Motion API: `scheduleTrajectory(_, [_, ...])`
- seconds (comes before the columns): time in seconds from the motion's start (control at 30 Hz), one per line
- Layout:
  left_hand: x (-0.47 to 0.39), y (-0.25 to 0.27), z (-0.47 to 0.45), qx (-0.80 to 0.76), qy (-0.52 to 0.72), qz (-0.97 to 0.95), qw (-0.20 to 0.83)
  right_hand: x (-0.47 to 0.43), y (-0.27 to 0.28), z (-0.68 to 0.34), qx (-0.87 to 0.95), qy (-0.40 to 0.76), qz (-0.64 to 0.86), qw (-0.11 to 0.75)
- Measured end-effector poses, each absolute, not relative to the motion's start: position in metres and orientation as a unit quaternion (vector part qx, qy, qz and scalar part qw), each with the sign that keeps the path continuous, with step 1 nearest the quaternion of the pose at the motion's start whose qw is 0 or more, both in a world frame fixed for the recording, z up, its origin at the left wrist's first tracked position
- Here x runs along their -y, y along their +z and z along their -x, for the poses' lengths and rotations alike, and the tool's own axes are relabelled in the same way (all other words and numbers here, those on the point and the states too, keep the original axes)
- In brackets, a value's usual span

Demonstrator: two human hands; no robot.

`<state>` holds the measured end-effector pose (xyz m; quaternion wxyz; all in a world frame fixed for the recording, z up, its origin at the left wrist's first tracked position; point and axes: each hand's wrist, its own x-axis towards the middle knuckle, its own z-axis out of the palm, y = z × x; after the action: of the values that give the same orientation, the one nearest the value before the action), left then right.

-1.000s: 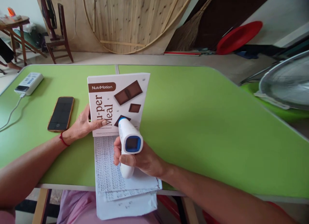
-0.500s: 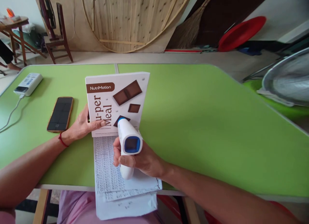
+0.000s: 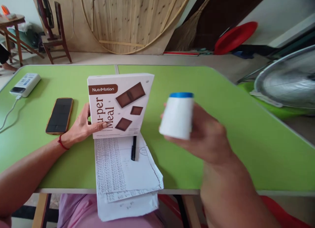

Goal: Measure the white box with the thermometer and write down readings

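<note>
My left hand (image 3: 90,124) grips a white box (image 3: 133,123) at its lower left edge, thumb across the front. The box stands tilted upright, printed with "NutriMotion" and chocolate pieces. To the right of it, my right hand (image 3: 209,133) is raised above the table, wrapped round a white infrared thermometer (image 3: 178,119) with a blue end; motion blurs it and its screen is out of sight. Below the box lie sheets of handwritten paper (image 3: 110,169) overhanging the near table edge. A black pen (image 3: 133,149) rests on them, its top end hidden behind the box.
The green table (image 3: 221,162) spreads beneath everything. A phone (image 3: 59,115) lies left of my left hand, and a white power bank (image 3: 25,84) with a cable sits farther left. Beyond the table are a wooden chair (image 3: 55,41), a red basin (image 3: 236,37) and a large metal tray (image 3: 287,80).
My right hand has swung the thermometer from in front of the box up and to the right, turning it. The pen has come into view. My left hand still holds the box.
</note>
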<state>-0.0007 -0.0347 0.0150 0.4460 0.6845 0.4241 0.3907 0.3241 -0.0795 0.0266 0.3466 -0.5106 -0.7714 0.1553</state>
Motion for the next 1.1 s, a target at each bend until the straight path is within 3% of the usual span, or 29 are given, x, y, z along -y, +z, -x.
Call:
scheduleTrajectory(0.07, [0.034,0.018,0.001,-0.411,0.384,-0.692,0.453,0.065,0.024,-0.342,0.779,0.058,0.549,0.298])
scheduleTrajectory(0.2, [0.033,0.021,0.000,-0.391,0.371,-0.687,0.488,0.045,0.007,-0.358,0.832,0.070,0.529,0.152])
scheduleTrajectory(0.4, [0.034,0.019,0.001,-0.370,0.414,-0.680,0.479,0.044,-0.003,-0.355,0.864,0.071,0.489,0.098])
scheduleTrajectory(0.5, [0.031,0.020,0.001,-0.359,0.465,-0.679,0.440,0.052,0.004,-0.349,0.868,0.044,0.478,0.128])
scheduleTrajectory(0.67, [0.018,0.015,0.005,-0.383,0.484,-0.674,0.407,0.064,0.012,-0.322,0.889,-0.003,0.385,0.250])
scheduleTrajectory(0.8, [0.011,0.006,0.009,-0.379,0.425,-0.718,0.401,0.070,0.006,-0.293,0.913,-0.048,0.341,0.221])
scheduleTrajectory(0.87, [0.014,0.006,0.010,-0.393,0.437,-0.738,0.331,0.073,0.003,-0.283,0.915,-0.085,0.345,0.189])
scheduleTrajectory(1.03, [0.042,0.023,0.000,-0.387,0.548,-0.741,-0.035,0.071,0.001,-0.280,0.918,-0.119,0.329,0.185])
scheduleTrajectory(1.1, [0.054,0.026,-0.007,-0.302,0.493,-0.813,-0.069,0.067,0.002,-0.283,0.914,-0.118,0.325,0.212])
